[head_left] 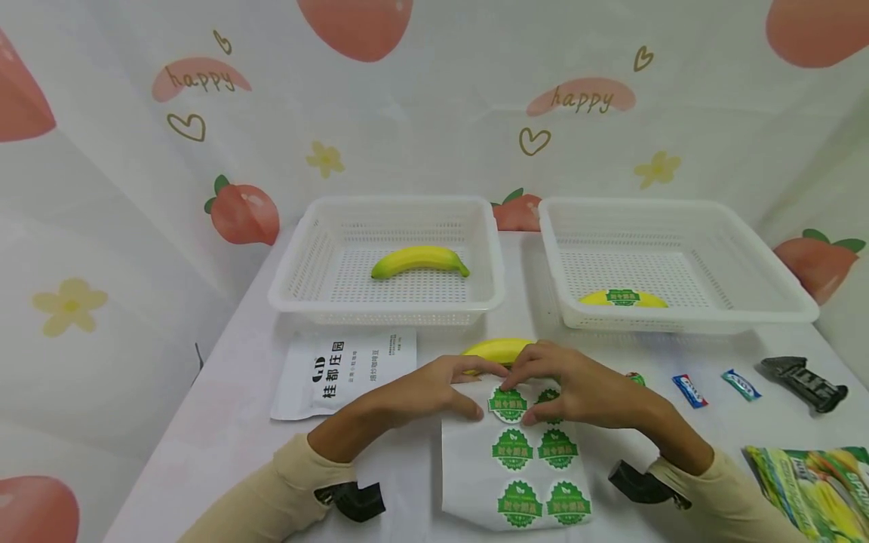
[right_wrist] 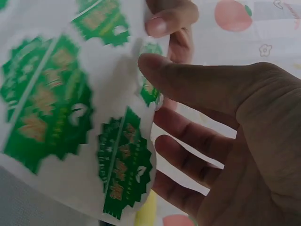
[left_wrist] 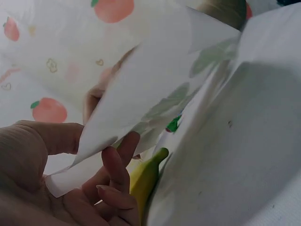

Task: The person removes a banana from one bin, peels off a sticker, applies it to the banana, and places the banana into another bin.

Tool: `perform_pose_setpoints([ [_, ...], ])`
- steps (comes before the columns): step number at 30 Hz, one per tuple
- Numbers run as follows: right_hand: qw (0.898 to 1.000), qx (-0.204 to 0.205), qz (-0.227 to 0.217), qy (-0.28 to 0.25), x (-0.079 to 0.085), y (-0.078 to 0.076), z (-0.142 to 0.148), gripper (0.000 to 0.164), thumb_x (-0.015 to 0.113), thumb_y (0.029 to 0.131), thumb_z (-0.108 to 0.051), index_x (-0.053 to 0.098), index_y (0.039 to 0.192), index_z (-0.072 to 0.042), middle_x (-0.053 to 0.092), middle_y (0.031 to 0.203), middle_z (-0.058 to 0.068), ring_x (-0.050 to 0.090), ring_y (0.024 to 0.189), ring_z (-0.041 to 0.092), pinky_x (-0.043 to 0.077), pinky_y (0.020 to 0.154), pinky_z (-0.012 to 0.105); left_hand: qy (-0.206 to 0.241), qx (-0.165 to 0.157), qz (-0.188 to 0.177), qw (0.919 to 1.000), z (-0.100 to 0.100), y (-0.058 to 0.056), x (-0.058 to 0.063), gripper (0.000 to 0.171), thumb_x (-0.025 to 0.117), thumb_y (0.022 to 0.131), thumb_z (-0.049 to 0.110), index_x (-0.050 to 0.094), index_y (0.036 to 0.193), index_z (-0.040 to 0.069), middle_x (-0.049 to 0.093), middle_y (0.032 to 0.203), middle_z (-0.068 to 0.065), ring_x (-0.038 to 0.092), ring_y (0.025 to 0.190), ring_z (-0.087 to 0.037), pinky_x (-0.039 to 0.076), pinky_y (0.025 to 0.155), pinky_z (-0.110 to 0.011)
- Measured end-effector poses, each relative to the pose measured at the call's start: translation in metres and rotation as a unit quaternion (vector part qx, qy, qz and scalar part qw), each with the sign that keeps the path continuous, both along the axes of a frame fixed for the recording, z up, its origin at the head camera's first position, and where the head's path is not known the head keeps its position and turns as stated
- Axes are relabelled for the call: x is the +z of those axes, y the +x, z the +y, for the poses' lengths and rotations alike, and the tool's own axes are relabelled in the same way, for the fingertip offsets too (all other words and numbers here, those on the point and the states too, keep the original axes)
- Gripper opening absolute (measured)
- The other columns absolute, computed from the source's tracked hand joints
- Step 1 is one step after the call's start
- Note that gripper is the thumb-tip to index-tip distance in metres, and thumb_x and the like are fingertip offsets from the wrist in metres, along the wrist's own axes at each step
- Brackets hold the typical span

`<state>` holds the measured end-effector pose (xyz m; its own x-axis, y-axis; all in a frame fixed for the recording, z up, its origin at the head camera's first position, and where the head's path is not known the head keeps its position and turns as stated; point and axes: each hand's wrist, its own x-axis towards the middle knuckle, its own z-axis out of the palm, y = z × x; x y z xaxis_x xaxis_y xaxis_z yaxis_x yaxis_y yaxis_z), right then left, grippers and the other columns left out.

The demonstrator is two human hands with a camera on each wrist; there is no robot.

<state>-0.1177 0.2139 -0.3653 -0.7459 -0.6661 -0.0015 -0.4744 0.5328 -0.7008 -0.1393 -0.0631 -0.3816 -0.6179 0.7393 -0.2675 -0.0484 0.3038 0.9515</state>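
Observation:
A white sheet of green badge-shaped stickers (head_left: 532,475) is held tilted up between both hands. My left hand (head_left: 424,388) pinches its upper left edge, thumb in front and fingers behind, as the left wrist view shows. At the top edge my right hand (head_left: 587,385) pinches a green sticker (right_wrist: 149,77), thumb on its face; whether it has come away from the backing I cannot tell. Just behind the sheet lies a yellow banana (head_left: 498,350), partly hidden by the sheet and hands; its stem end (left_wrist: 160,156) shows in the left wrist view.
At the back, the left white basket (head_left: 387,307) holds a banana (head_left: 421,260); the right basket (head_left: 692,320) holds a stickered banana (head_left: 645,300). A white pouch (head_left: 346,373) lies left. On the right are small candies (head_left: 690,391), a black wrapper (head_left: 804,383) and a green-yellow packet (head_left: 815,486).

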Motion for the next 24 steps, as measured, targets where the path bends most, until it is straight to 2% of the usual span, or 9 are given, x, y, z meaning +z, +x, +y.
perform_pose_setpoints([
  [4, 1.000, -0.013, -0.007, 0.012, -0.0004, 0.0006, -0.0004, 0.036, 0.087, 0.088, -0.043, 0.076, 0.121, -0.034, 0.064, 0.125, -0.015, 0.054, 0.120, 0.013, 0.050, 0.106, 0.036, 0.018, 0.010, -0.038, 0.9991, 0.0000, -0.0016, 0.0003, 0.059, 0.074, 0.084, 0.013, 0.066, 0.141, 0.030, 0.051, 0.152, 0.006, 0.053, 0.135, -0.016, 0.039, 0.117, -0.042],
  [8, 1.000, -0.014, -0.008, 0.011, -0.0010, 0.0007, 0.0005, 0.037, 0.086, 0.089, -0.043, 0.075, 0.122, -0.034, 0.066, 0.127, -0.014, 0.055, 0.119, 0.013, 0.052, 0.103, 0.036, 0.037, 0.007, -0.067, 0.9971, -0.0004, -0.0027, -0.0007, 0.061, 0.074, 0.085, 0.010, 0.064, 0.144, 0.026, 0.055, 0.148, 0.000, 0.067, 0.117, -0.016, 0.049, 0.104, -0.031],
  [12, 1.000, -0.003, -0.008, -0.003, -0.0016, 0.0002, 0.0013, 0.031, 0.084, 0.092, -0.040, 0.075, 0.121, -0.033, 0.068, 0.124, -0.014, 0.059, 0.116, 0.013, 0.052, 0.101, 0.035, 0.054, 0.003, -0.094, 0.9941, -0.0017, -0.0037, -0.0010, 0.063, 0.072, 0.086, 0.006, 0.062, 0.146, 0.021, 0.068, 0.136, -0.005, 0.074, 0.106, -0.018, 0.057, 0.094, -0.030],
  [15, 1.000, 0.013, 0.002, -0.018, -0.0022, -0.0006, 0.0012, 0.016, 0.079, 0.097, -0.034, 0.076, 0.112, -0.032, 0.069, 0.120, -0.014, 0.062, 0.114, 0.011, 0.053, 0.100, 0.034, 0.053, -0.001, -0.095, 0.9940, -0.0021, -0.0042, -0.0018, 0.064, 0.072, 0.086, 0.005, 0.061, 0.147, 0.019, 0.070, 0.135, -0.007, 0.074, 0.106, -0.019, 0.059, 0.092, -0.031],
  [17, 0.999, 0.021, 0.011, -0.022, -0.0023, -0.0012, 0.0012, 0.006, 0.076, 0.100, -0.029, 0.076, 0.105, -0.032, 0.069, 0.120, -0.014, 0.062, 0.114, 0.011, 0.053, 0.100, 0.035, 0.045, -0.004, -0.078, 0.9959, -0.0021, -0.0043, -0.0022, 0.064, 0.073, 0.086, 0.006, 0.062, 0.147, 0.018, 0.065, 0.141, -0.006, 0.071, 0.113, -0.019, 0.056, 0.097, -0.033],
  [19, 0.999, 0.023, 0.019, -0.019, -0.0021, -0.0016, 0.0017, 0.005, 0.074, 0.102, -0.027, 0.076, 0.100, -0.032, 0.069, 0.121, -0.013, 0.061, 0.116, 0.010, 0.053, 0.100, 0.035, 0.029, -0.008, -0.045, 0.9985, -0.0020, -0.0045, -0.0029, 0.063, 0.075, 0.086, 0.007, 0.063, 0.146, 0.020, 0.060, 0.147, -0.001, 0.064, 0.126, -0.019, 0.051, 0.106, -0.036],
  [22, 0.999, 0.014, 0.023, -0.022, -0.0014, -0.0017, 0.0037, 0.007, 0.073, 0.102, -0.025, 0.076, 0.098, -0.031, 0.069, 0.121, -0.011, 0.062, 0.115, 0.011, 0.054, 0.099, 0.038, 0.000, -0.018, 0.025, 0.9995, -0.0012, -0.0044, -0.0039, 0.060, 0.078, 0.086, 0.008, 0.065, 0.143, 0.021, 0.061, 0.146, 0.004, 0.056, 0.135, -0.017, 0.041, 0.117, -0.042],
  [24, 0.999, 0.001, 0.028, -0.030, -0.0003, -0.0016, 0.0060, 0.007, 0.074, 0.101, -0.023, 0.076, 0.097, -0.028, 0.069, 0.120, -0.010, 0.063, 0.113, 0.011, 0.054, 0.099, 0.038, -0.024, -0.025, 0.078, 0.9963, -0.0001, -0.0035, -0.0045, 0.057, 0.081, 0.086, 0.009, 0.067, 0.139, 0.021, 0.064, 0.140, 0.009, 0.055, 0.135, -0.013, 0.038, 0.120, -0.043],
])
